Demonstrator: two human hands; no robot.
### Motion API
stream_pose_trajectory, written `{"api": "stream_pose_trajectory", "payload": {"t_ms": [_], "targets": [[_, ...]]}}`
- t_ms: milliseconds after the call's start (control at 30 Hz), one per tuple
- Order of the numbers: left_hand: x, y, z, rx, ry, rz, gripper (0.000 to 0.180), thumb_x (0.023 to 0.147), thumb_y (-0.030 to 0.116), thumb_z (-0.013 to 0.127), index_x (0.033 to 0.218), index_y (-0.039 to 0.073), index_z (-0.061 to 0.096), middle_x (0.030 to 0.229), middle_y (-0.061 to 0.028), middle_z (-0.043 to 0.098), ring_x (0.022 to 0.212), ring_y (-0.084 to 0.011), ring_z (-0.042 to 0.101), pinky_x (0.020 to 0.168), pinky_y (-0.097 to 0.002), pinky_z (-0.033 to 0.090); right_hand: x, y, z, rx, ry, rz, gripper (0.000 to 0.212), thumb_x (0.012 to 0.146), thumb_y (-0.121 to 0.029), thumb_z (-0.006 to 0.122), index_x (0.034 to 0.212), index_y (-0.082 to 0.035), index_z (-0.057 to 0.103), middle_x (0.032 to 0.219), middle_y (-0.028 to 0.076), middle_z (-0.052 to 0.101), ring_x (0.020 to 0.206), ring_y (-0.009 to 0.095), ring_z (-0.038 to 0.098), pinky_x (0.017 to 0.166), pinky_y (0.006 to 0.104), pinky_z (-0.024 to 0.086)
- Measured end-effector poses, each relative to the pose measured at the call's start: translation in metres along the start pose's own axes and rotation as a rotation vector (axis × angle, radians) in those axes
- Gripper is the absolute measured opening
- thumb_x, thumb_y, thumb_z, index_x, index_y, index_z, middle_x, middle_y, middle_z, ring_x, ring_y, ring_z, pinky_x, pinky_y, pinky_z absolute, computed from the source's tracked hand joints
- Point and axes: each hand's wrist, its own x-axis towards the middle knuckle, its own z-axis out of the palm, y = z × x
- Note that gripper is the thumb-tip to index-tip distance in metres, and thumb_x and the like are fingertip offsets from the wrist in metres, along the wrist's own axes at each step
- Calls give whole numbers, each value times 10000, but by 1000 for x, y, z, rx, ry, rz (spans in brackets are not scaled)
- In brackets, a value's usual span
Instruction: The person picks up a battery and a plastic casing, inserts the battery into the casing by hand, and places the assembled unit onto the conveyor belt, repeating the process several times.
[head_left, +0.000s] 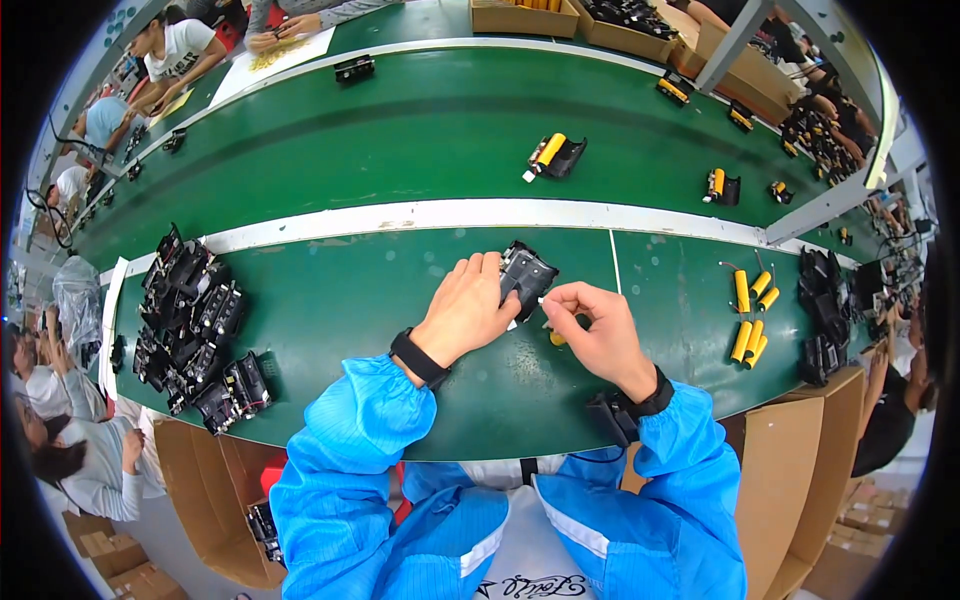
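Got one black housing [528,270] near the middle of the green bench [480,395], sitting at a slight angle. Clamped along its left side by the left hand [462,305], thumb and fingers both on it. Right hand [605,335] just off the lower right corner, thumb and forefinger drawn close by one small white bit [541,300] (can't tell if really pinching it, way too tiny). Tucked partly under that same hand, one yellow cylinder [556,338]. Near the right wrist at the bench edge, one dark part [612,418].

Further right, counting six loose cylinders [741,342], in two bunches of three, then a stack of black casings [822,300], too overlapped to count. Over on the left, a big heap of black parts [190,320], hopeless to count too.

Past the white rail [450,215], on the green belt [420,130]: one yellow-and-black unit [555,157] ahead, two similar units [720,187] to its right, plus one black piece [354,68] by the far edge. Down low, two cardboard boxes [195,490], one either side of the blue sleeves [360,420].
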Motion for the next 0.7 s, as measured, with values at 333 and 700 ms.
{"api": "stream_pose_trajectory", "payload": {"t_ms": [333,700], "targets": [[-2,-5,0,39,-21,52,450,839,205,647,1137,-91,487,997,-241,582,915,-381,568,800,-463,464,38,18,23,-177,201,-210,131,934,-133,609,926,-15,665,1101,116,625,1102,209,560,928,333,452],[-4,-5,-4,17,-89,67,535,887,181,592,1256,-160,409,1082,-279,547,986,-408,541,873,-455,446,59,31,33,-156,64,103,148,851,-153,614,870,-65,732,1310,139,548,1272,338,355,1068,445,318]]}}
